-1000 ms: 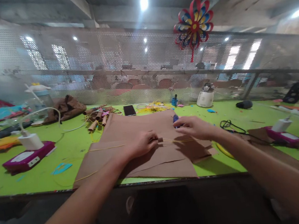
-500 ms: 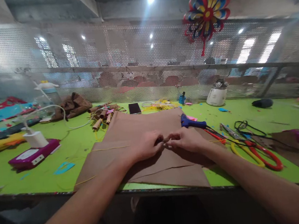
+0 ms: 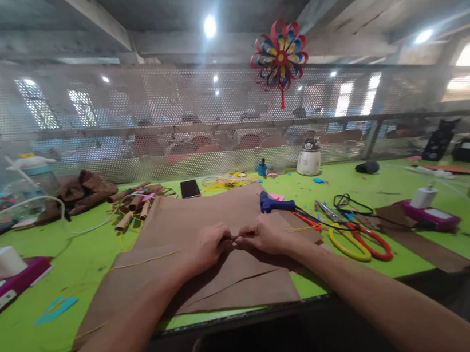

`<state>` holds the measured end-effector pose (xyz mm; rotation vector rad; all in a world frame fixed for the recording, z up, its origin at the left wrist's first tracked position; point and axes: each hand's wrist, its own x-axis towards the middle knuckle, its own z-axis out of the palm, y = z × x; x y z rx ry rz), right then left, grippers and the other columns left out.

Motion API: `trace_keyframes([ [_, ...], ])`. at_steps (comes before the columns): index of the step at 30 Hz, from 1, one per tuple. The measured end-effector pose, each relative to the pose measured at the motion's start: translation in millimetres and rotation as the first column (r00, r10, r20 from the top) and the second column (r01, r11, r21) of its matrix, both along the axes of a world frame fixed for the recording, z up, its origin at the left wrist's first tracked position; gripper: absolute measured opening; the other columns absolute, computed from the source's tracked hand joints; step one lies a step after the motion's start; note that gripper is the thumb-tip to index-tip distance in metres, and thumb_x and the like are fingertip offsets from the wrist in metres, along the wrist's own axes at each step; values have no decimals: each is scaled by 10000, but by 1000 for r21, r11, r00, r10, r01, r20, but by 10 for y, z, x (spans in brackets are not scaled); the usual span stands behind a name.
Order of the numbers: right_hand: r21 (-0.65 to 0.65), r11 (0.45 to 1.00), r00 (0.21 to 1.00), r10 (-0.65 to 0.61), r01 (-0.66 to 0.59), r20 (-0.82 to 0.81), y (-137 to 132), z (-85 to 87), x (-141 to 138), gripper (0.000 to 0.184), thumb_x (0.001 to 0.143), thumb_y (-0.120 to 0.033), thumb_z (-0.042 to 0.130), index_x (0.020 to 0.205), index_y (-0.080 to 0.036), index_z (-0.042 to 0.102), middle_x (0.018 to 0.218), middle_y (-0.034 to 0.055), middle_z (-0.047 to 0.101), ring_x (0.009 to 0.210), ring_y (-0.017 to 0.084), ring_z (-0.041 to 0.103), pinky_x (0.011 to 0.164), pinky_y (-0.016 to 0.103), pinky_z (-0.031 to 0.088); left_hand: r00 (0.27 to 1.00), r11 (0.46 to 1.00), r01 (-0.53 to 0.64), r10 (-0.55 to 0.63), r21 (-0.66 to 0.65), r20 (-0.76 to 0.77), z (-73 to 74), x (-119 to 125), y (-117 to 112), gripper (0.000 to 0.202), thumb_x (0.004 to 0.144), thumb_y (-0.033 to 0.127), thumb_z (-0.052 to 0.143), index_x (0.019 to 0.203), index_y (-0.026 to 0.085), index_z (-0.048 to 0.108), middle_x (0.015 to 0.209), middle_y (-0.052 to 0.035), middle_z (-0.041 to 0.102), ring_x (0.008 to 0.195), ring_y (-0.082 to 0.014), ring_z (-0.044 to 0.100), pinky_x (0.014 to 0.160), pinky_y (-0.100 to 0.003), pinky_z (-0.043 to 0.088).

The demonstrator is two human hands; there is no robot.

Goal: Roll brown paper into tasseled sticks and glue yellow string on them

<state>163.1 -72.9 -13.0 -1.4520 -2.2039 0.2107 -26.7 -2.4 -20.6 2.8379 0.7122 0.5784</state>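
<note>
Your fingertips meet over one small brown piece [image 3: 234,238], caught in the gap between your two hands. Your left hand [image 3: 210,247] has its thumb and fingers drawn together at the piece's left end; your right hand [image 3: 266,236] pinches in at the other end, thumb and forefinger nearly closed. Neither hand looks clearly nearer, since the piece sits between both sets of tips. Its long axis seems to run from one hand to the other, roughly level with the table's near edge, though so little shows past your fingers that you should take that as a judgement. The relation that matters, I'd judge, is how squarely the two pinches line up along that axis.

Right under your fingers lies brown paper [image 3: 205,214], reaching away from you and out to your left. A yellow string [image 3: 144,260] rests on it, left of your left fingers; another yellow strand [image 3: 302,229] shows just right of your right hand. Whether either one reaches the piece, you cannot tell from here.

Beyond your right fingers, a little to the right, lies the blue glue gun [image 3: 281,204]. Farther right are scissors [image 3: 328,211], loops toward you. Past your left fingers, well apart, brown rolls [image 3: 126,221] lie heaped on the green table [image 3: 96,243].
</note>
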Motion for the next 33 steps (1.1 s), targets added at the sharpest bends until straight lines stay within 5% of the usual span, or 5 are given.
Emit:
trace_keyframes([
  [10, 36, 999, 997, 2, -5, 82, 6, -2, -20, 312, 829, -390, 556, 1062, -209, 658, 771, 35, 696, 624, 133, 566, 557, 216, 340, 999, 999, 33, -33, -1, -2, 28, 26, -11, 203, 869, 301, 450, 788, 169, 581, 774, -33, 580, 695, -138, 511, 634, -232, 368],
  [23, 52, 998, 994, 37, -43, 106, -15, -17, -36, 250, 889, -301, 486, 1025, -225, 682, 873, 68, 720, 696, 151, 614, 603, 222, 343, 997, 995, 63, -59, 80, -50, 78, -28, -35, 230, 896, 302, 411, 890, 162, 594, 848, -56, 565, 764, -155, 527, 684, -251, 390],
  [33, 40, 998, 990, -47, 42, 132, -10, 61, 23, 382, 835, -419, 540, 1143, -208, 622, 735, 41, 705, 618, 145, 586, 535, 222, 313, 996, 996, -51, 56, 75, -69, 78, 7, -3, 246, 911, 307, 366, 843, 166, 556, 827, -59, 615, 725, -167, 543, 652, -267, 378],
])
